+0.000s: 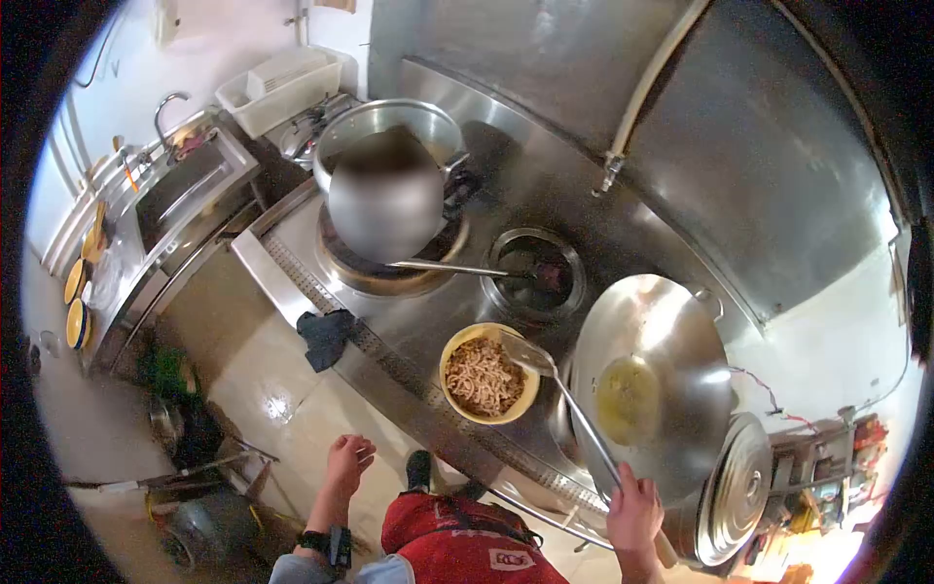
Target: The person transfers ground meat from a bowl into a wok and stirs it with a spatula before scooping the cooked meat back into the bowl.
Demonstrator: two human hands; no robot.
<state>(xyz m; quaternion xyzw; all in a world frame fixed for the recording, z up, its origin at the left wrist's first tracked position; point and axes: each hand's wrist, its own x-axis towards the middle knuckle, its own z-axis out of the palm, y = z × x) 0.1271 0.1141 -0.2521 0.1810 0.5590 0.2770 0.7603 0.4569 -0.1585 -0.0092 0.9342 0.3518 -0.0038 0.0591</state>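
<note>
My right hand (634,511) is closed around the handle of a long metal wok ladle (587,420). The ladle's head lies over the right rim of a yellow bowl (449,401), which holds shredded cooked meat (484,378). To the right of the bowl sits a large wok (681,341) with some yellowish oil (628,399) at its bottom. My left hand (348,461) hangs in front of the stove edge with its fingers loosely bent and nothing in it.
A tall pot (384,209) stands on the far left burner. Another long-handled utensil (457,267) rests in a round steel well (574,307). A dark cloth (324,339) hangs on the counter edge. Metal lids (744,487) lean beside the wok; a water tap (609,173) hangs above.
</note>
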